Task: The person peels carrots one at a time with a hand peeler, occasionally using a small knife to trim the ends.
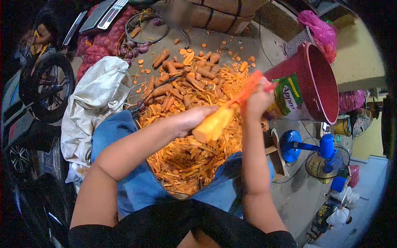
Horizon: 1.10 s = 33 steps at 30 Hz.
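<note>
In the head view, my left hand point(196, 120) is closed round a thick, partly peeled carrot point(213, 124). My right hand point(260, 99) grips a red-orange peeler point(249, 84) whose far end is blurred against the carrot's upper side. Below both hands lies a large heap of orange peelings point(178, 159) between my knees. Unpeeled carrots point(194, 80) are piled just beyond, with cut round ends scattered on the floor around them.
A large red bucket point(310, 82) lies tilted at the right, near a blue fan point(318, 149). A white sack point(93, 99) is at the left, beside a motorcycle wheel point(51, 87). Red net bags point(109, 45) and cardboard boxes point(219, 18) stand behind. A person point(339, 215) is far right.
</note>
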Each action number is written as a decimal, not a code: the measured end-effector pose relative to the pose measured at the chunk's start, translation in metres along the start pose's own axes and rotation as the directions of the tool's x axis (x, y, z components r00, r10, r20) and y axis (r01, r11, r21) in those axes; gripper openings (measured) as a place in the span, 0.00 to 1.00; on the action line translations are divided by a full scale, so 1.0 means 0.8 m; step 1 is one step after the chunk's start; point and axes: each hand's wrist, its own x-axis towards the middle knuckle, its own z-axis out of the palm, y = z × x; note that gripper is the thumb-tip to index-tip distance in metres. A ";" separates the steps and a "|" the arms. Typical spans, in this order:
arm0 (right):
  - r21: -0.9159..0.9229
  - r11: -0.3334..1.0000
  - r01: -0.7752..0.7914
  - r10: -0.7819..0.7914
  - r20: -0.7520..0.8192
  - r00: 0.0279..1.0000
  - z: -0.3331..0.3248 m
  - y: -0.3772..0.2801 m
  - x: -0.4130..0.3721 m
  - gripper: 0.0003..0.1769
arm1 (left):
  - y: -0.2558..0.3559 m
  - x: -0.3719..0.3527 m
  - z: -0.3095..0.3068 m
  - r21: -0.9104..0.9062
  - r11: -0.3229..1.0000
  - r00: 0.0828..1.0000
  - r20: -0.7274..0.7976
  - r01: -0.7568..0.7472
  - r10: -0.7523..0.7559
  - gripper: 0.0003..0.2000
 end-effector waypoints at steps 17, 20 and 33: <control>0.254 0.901 -0.353 0.363 0.006 0.932 -0.011 -0.005 0.015 0.07 | 0.004 -0.006 0.007 0.141 0.990 0.998 0.045 0.026 -0.033 0.17; 0.364 0.781 -0.507 0.524 0.058 0.850 -0.034 0.021 0.039 0.08 | -0.004 -0.001 0.003 0.083 0.996 0.991 0.132 -0.036 0.024 0.17; 0.140 0.988 -0.073 0.072 0.016 0.997 -0.005 0.000 0.014 0.12 | -0.010 0.005 0.008 0.061 0.998 0.998 0.064 0.019 -0.023 0.16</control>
